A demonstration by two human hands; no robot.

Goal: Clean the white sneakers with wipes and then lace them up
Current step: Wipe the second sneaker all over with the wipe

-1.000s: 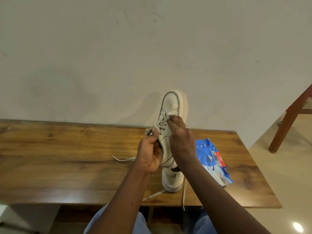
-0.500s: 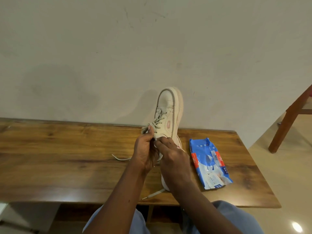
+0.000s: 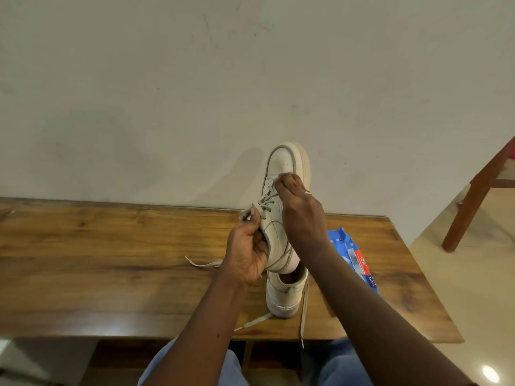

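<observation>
In the head view, our left hand (image 3: pixel 246 254) gripped the raised sneaker (image 3: pixel 284 165) by its side. Our right hand (image 3: pixel 302 215) had climbed toward twelve o'clock and now pinched the lace (image 3: pixel 266 201) near the toe. We judged this to be tightening. The other sneaker (image 3: pixel 282 298) stood on the table (image 3: pixel 111 246) at six o'clock.

your right forearm (image 3: pixel 362 302) covered much of the wipes pack (image 3: pixel 359 260), and its print was too small to read. the held sneaker (image 3: pixel 284 168) and your left hand (image 3: pixel 246 257) hid the front of the second sneaker (image 3: pixel 284 296). your right hand (image 3: pixel 302 215) pinched the lace (image 3: pixel 266 200), but which strand was too small to tell. the right edge cut off the chair (image 3: pixel 473 201).
</observation>
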